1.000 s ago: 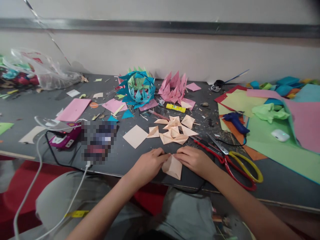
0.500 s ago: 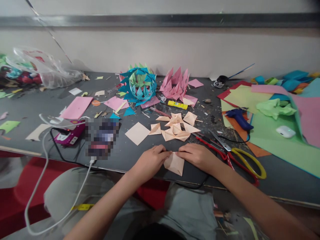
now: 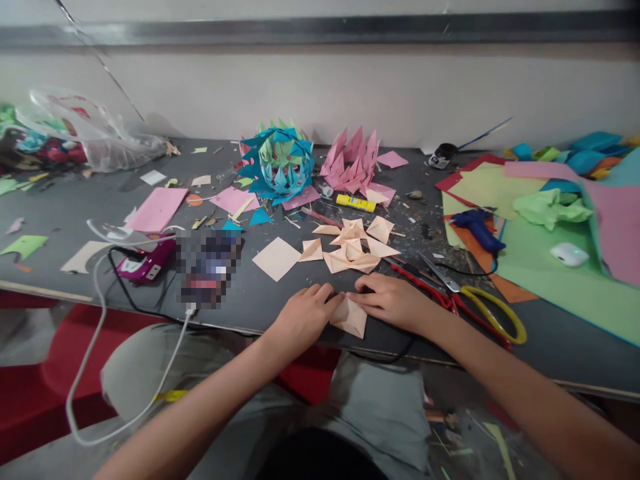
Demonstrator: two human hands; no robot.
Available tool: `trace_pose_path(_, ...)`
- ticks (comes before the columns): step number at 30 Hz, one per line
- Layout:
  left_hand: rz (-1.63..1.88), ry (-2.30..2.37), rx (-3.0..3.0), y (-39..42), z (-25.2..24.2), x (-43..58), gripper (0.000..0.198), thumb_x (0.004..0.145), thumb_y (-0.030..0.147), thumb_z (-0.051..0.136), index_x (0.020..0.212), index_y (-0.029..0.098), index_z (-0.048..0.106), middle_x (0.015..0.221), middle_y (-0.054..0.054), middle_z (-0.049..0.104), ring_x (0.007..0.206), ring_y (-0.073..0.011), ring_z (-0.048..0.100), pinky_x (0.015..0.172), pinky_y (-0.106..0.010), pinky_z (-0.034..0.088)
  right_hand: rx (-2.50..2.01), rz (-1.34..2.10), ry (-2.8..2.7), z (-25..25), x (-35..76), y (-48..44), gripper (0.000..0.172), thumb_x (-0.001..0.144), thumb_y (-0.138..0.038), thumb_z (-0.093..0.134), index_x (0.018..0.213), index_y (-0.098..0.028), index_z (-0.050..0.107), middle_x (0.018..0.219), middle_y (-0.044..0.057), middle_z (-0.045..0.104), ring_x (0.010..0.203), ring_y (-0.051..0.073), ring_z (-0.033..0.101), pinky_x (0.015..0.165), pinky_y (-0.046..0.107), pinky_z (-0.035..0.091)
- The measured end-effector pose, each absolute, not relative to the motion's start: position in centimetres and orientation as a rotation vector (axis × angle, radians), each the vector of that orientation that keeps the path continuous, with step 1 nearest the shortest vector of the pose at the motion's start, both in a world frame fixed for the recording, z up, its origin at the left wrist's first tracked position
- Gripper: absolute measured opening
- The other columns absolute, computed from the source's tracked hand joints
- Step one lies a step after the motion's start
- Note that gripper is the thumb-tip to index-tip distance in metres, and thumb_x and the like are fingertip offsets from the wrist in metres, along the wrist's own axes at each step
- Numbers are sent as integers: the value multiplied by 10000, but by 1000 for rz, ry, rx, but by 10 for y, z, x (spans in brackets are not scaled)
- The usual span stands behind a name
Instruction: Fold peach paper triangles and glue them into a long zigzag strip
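Observation:
Close to the table's front edge, a small peach square of paper (image 3: pixel 353 320) with fold creases lies between my hands. My left hand (image 3: pixel 306 315) presses its fingers and thumb on the paper's far left edge. From the other side, my right hand (image 3: pixel 389 301) has its fingers closed on the far right edge, and the fingertips of both hands nearly meet. Just beyond them lie several folded peach paper pieces (image 3: pixel 353 257) in a loose cluster. An unfolded peach square (image 3: pixel 277 259) rests left of that cluster.
Scissors with yellow handles (image 3: pixel 493 310) and red-handled scissors (image 3: pixel 465 313) lie by my right forearm. A blue glue gun (image 3: pixel 479 230) rests on coloured sheets (image 3: pixel 550 280). Left are a blurred phone (image 3: pixel 210 270) and purple power strip (image 3: pixel 150 260). Behind stand blue (image 3: pixel 300 180) and pink paper rings (image 3: pixel 350 167).
The view has shifted slightly. Both hands remain at the paper's far edge, and the fingers of my right hand are a little more curled.

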State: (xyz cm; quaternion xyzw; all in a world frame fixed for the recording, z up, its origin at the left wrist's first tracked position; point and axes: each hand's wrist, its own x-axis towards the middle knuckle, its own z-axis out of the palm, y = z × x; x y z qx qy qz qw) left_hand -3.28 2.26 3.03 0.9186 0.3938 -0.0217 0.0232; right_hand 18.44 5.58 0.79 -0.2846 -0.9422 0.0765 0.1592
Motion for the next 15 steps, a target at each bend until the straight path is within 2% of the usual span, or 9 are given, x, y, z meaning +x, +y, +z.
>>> trace_pose_path(6,2,1296,2773,29,27,-40,302,904,256,449,1188,321,529,875,-20,520,793,-165,524,670,-271,387,-1023,485,-2607,15,191,52,277,874,-301,461,886,-208,722,777,55,552,712,145,538,663,268,443)
trace_pose_path(10,7,1240,2710,35,29,-45,302,920,321,410,1196,339,532,863,-19,522,795,-160,519,672,-261,372,-1047,610,-2510,12,197,51,242,846,-254,490,870,-190,722,768,52,553,703,137,552,681,263,458)
trace_pose_path(13,14,1173,2679,37,31,-47,309,910,318,435,1204,331,529,866,-17,519,788,-156,519,690,-263,377,-1016,656,-2443,11,198,48,230,847,-226,491,882,-182,714,818,64,569,767,143,564,727,270,465)
trace_pose_path(15,23,1151,2664,37,31,-47,297,907,312,442,1184,323,549,860,-17,518,781,-156,520,701,-269,384,-959,670,-2425,13,196,43,228,851,-241,504,965,-179,692,902,83,591,864,164,560,790,296,456)
